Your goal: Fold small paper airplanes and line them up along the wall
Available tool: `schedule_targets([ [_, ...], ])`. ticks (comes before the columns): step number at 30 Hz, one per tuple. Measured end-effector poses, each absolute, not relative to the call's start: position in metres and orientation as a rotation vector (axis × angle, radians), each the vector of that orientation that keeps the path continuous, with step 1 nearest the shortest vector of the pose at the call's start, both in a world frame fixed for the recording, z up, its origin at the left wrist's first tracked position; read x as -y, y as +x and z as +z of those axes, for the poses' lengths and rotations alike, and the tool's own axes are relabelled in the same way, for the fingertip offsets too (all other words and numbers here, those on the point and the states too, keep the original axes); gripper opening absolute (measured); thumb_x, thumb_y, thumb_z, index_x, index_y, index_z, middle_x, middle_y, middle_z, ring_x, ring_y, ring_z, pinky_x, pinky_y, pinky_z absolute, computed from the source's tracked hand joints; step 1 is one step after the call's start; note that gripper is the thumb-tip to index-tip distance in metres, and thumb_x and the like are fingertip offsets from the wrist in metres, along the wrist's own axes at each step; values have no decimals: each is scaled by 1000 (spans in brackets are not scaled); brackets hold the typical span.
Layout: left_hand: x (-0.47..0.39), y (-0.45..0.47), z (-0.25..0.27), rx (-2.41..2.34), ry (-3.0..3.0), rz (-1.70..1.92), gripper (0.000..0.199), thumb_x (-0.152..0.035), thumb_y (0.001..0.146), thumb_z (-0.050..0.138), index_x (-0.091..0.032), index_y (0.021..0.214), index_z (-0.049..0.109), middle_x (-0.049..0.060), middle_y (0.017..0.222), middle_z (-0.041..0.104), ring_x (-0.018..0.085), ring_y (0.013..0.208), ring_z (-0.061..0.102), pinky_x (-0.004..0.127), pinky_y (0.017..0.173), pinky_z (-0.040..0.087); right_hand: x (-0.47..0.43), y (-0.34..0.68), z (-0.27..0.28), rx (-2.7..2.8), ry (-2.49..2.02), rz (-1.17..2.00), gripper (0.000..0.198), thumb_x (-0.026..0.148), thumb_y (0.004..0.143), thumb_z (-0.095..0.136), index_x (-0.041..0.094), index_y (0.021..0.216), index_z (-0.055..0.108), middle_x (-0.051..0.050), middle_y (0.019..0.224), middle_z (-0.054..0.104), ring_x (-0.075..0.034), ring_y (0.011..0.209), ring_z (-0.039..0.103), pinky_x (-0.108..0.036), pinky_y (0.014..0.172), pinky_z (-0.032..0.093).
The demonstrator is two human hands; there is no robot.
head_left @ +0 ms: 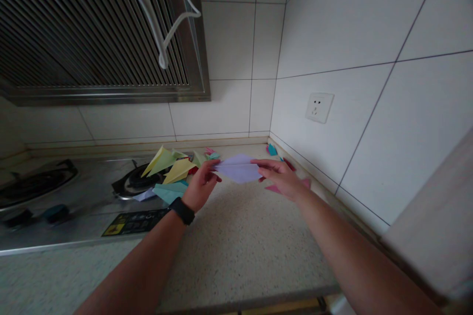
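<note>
A folded sheet of lavender paper (239, 169) is stretched between my two hands, above the speckled countertop (244, 251). It has a diamond-like outline with a crease running across the middle. My left hand (202, 182), with a black watch on the wrist, pinches its left end. The right end is pinched by my right hand (279, 175). Just left of my left hand lie yellow folded papers (180, 171) and a teal folded paper (168, 192). A pink paper piece (273, 188) is partly hidden under my right hand.
The gas stove (84, 211) with its burners takes up the left side. A slatted range hood (103, 34) hangs above it, with a white cable (148, 5) dangling in front. A wall socket (320, 107) is on the right wall. Small teal paper (272, 149) sits in the back corner.
</note>
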State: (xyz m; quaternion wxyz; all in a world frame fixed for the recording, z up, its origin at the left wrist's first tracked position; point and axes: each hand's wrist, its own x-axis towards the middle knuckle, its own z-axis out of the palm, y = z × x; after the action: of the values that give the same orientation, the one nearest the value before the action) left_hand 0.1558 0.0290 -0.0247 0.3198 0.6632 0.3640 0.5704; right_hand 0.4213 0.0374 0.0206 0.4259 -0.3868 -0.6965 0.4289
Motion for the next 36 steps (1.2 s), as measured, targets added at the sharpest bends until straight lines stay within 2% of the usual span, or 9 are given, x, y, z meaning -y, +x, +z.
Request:
schedule_targets([
  [4, -30, 155, -26, -1054, 1905, 1490, 42, -23, 83, 58, -21, 124, 53, 6, 99, 63, 15, 81, 59, 30, 76, 48, -45, 426, 14, 1698, -988, 1161, 38, 42, 79, 65, 26, 114, 67, -7, 102, 68, -15, 74, 61, -25, 53, 45],
  [7, -30, 153, -25, -1101, 1907, 1515, 33, -25, 81, 60, -19, 114, 62, 7, 101, 64, 16, 82, 59, 28, 72, 48, -45, 426, 13, 1688, -1029, 1257, 38, 44, 79, 66, 23, 111, 67, -6, 93, 70, -16, 73, 64, -27, 60, 47],
  [10, -31, 150, -24, -1173, 1881, 1454, 23, -30, 81, 60, -17, 99, 66, 5, 81, 63, 14, 69, 57, 24, 59, 44, -44, 424, 14, 1689, -940, 1335, 38, 49, 84, 60, 18, 103, 67, -10, 92, 72, -17, 74, 66, -31, 68, 48],
  [12, -32, 149, -25, -1200, 1838, 1409, 25, -38, 82, 59, -16, 94, 65, 2, 69, 59, 12, 59, 52, 21, 51, 40, -44, 422, 14, 1688, -846, 1384, 43, 54, 86, 55, 15, 100, 67, -14, 101, 72, -18, 77, 66, -33, 70, 49],
  [15, -33, 149, -27, -1182, 1779, 1330, 32, -46, 84, 56, -15, 88, 63, 0, 64, 55, 10, 52, 47, 20, 45, 37, -45, 421, 13, 1681, -808, 1425, 50, 58, 88, 48, 13, 96, 67, -18, 108, 70, -19, 77, 66, -33, 70, 49],
  [23, -29, 156, -28, -1014, 1651, 1176, 44, -55, 86, 50, -13, 78, 61, 5, 76, 60, 12, 61, 54, 20, 45, 39, -52, 421, 7, 1678, -900, 1371, 50, 59, 88, 49, 12, 83, 66, -16, 92, 73, -14, 62, 61, -28, 60, 45],
  [29, -27, 156, -28, -921, 1509, 1109, 47, -56, 87, 49, -12, 86, 63, 5, 73, 58, 11, 60, 54, 20, 46, 37, -53, 420, 7, 1647, -930, 1373, 48, 57, 88, 50, 12, 84, 65, -14, 82, 73, -13, 57, 59, -26, 55, 42],
  [36, -29, 155, -28, -926, 1469, 1131, 47, -56, 87, 48, -11, 83, 62, 4, 70, 58, 11, 58, 54, 20, 45, 36, -54, 420, 6, 1645, -957, 1372, 45, 57, 86, 52, 14, 82, 62, -12, 80, 73, -12, 57, 57, -26, 55, 41],
])
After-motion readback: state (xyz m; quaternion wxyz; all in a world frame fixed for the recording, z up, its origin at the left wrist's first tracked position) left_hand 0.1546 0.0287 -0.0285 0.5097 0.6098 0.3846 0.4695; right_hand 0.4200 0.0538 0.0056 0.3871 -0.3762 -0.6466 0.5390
